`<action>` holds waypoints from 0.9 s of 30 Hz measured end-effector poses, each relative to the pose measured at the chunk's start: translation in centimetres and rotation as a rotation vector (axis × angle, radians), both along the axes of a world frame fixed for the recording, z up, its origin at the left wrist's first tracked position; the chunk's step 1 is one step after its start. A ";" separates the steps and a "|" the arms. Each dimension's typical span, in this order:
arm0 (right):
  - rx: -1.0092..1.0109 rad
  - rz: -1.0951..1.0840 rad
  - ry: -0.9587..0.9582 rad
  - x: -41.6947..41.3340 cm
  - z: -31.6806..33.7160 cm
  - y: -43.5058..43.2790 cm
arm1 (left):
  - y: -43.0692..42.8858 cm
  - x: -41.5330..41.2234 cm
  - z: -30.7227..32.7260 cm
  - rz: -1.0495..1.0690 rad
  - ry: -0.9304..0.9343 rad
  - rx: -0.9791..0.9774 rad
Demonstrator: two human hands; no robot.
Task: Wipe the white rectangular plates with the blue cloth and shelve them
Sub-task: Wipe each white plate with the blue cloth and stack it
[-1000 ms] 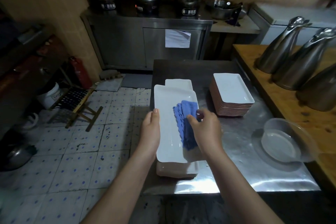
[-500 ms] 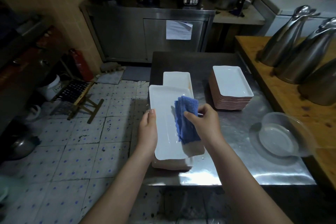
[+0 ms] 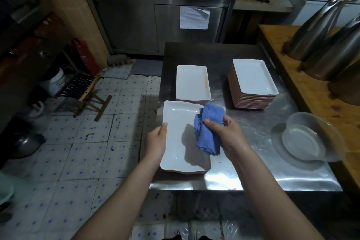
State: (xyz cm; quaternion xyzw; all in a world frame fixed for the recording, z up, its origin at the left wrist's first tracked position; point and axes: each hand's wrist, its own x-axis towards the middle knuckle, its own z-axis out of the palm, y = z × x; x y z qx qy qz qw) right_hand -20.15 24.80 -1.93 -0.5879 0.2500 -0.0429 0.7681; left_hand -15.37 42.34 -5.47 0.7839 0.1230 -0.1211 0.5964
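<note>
A white rectangular plate [image 3: 179, 122] lies at the near left corner of the steel table [image 3: 253, 161], on top of at least one more plate. My left hand [image 3: 156, 139] grips its left rim. The folded blue cloth [image 3: 209, 128] is in my right hand [image 3: 227, 134], hanging over the plate's right side, lifted off its surface. Behind it sits a low stack of white plates [image 3: 191, 84]. A taller stack of plates [image 3: 253, 82] stands at the table's back right.
A clear plastic bowl [image 3: 303, 140] rests at the table's right edge. Steel jugs [image 3: 319, 25] stand on the wooden counter [image 3: 280, 48] to the right. A steel cabinet [image 3: 161, 23] with cookers is ahead. A wooden stool [image 3: 85, 93] stands on the tiled floor at left.
The plate in my left hand has come lower, down onto the near stack. My right hand has lifted the cloth off the plate toward its right edge. The camera tilted down.
</note>
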 end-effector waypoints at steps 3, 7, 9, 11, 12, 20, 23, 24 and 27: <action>0.020 -0.011 0.036 -0.2 -1.1 -0.3 | -0.1 0.4 -1.3 -0.041 0.007 0.050; 0.064 -0.012 0.075 -0.4 -2.0 -0.8 | -0.2 0.9 -2.3 -0.106 0.010 0.183; 0.078 -0.021 0.091 -0.4 -2.3 -0.9 | -0.4 0.9 -2.6 -0.098 0.003 0.236; 0.091 -0.025 0.108 -0.3 -2.6 -0.9 | -0.5 0.9 -2.8 -0.079 -0.038 0.329; 0.091 -0.023 0.114 -0.2 -2.7 -0.9 | -0.5 1.0 -2.9 -0.072 -0.067 0.368; 0.069 -0.045 0.185 0.4 -4.0 -0.2 | -0.8 2.3 -5.0 -0.100 -0.136 0.368; 0.067 -0.053 0.193 1.0 -4.2 0.0 | -0.7 2.4 -5.7 -0.110 -0.130 0.339; 0.071 -0.055 0.196 1.2 -4.1 0.1 | -0.6 2.5 -5.8 -0.102 -0.119 0.321; 0.073 -0.065 0.196 2.1 -3.7 0.2 | 0.0 3.0 -5.2 -0.097 -0.099 0.228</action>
